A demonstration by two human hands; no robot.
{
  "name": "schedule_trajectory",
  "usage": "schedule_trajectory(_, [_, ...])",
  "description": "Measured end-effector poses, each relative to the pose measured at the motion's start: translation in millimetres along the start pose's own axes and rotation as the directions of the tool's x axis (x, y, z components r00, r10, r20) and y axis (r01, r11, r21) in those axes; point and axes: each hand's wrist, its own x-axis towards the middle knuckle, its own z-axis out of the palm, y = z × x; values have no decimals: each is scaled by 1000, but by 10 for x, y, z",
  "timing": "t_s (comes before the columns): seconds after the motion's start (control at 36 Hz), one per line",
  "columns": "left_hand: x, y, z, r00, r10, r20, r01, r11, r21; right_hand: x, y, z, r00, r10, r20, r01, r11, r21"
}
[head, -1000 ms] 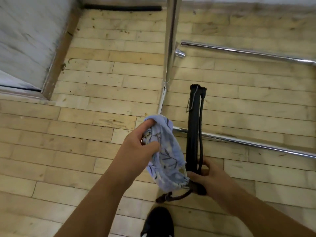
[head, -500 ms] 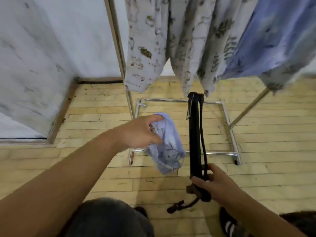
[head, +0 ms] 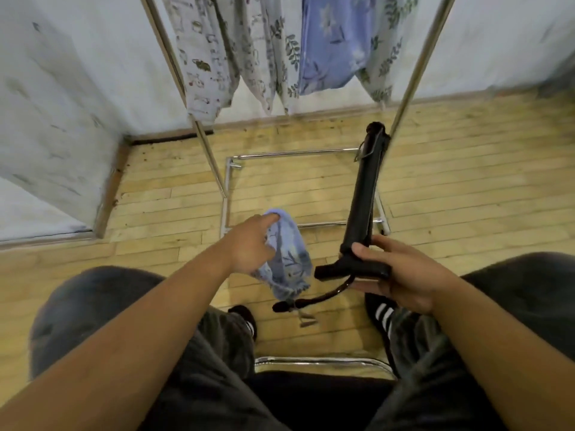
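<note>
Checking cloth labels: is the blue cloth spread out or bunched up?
Bunched up: the blue cloth hangs crumpled from the left hand, which grips its top.

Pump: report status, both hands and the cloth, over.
Left hand grips blue cloth, beside pump. Right hand grips handle. Hose dangles loose; clothes rack ahead.

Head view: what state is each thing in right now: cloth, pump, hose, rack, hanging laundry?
Blue cloth: bunched up, held in the left hand, off the floor.
Black pump: held at its handle end by the right hand, barrel pointing away toward the rack.
Hose: loose, dangling below the handle.
Hanging cloths: draped from the rack, clear of the floor.
Rack: standing on the wooden floor.
</note>
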Motion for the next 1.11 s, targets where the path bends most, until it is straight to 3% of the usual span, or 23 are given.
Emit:
schedule_trajectory(0.22, [-157,46,368,997,21,-76,-26,998,-65,-65,35,-112,998,-52,26,45,972,229])
schedule_trajectory(0.42, [-317,84,515,993,85,-84,-98,981,-165,61,76,-103,990,-138,-38,143,951,276])
schedule_trajectory(0.58, [-314,66,571,996,54,-75,-71,967,-244,124,84,-76,965,-211,-156,243,945,221])
schedule_trajectory(0.78, [-250,86,601,995,-9,-103,-38,896,-442,171,170,-60,948,-225,-226,254,961,111])
schedule_trajectory(1.11, [-207,174,612,981,-55,-186,-36,891,-453,370,309,-100,844,-439,-308,386,896,-219])
